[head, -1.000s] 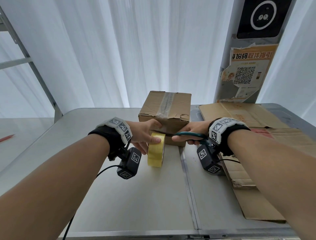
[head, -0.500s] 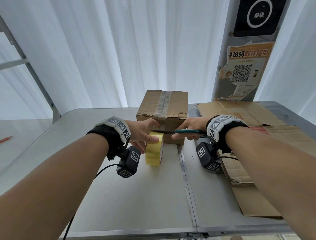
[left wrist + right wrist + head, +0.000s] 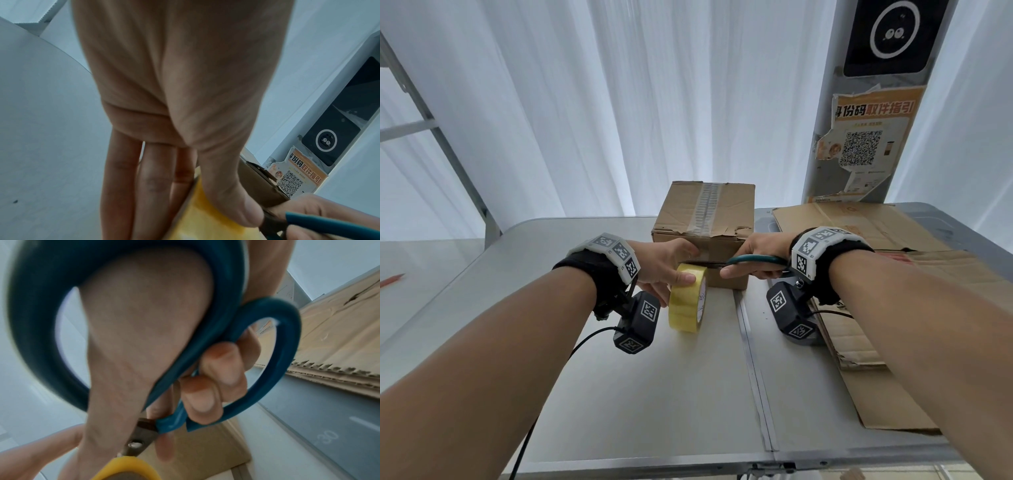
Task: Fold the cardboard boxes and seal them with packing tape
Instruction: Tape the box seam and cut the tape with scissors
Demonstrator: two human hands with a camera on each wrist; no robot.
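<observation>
A folded cardboard box (image 3: pixel 705 219) with a clear tape strip along its top seam stands mid-table. My left hand (image 3: pixel 669 265) grips a yellow tape roll (image 3: pixel 687 301) on edge just in front of the box, thumb on its rim (image 3: pixel 234 209). My right hand (image 3: pixel 756 255) holds teal-handled scissors (image 3: pixel 753 261), fingers through the handle loops (image 3: pixel 265 363). The blades point left and reach the top of the roll at the box's front face. The roll (image 3: pixel 127 469) shows below the scissor pivot in the right wrist view.
Flattened cardboard sheets (image 3: pixel 859 233) lie stacked on the table's right side, reaching toward the front edge. The grey folding table (image 3: pixel 654 394) has a centre seam. White curtains hang behind; a pillar with a QR poster (image 3: pixel 866 147) stands at back right.
The head view has tilted slightly. The scissor blades have moved left, up to the roll's top. The left hand still holds the roll by the box.
</observation>
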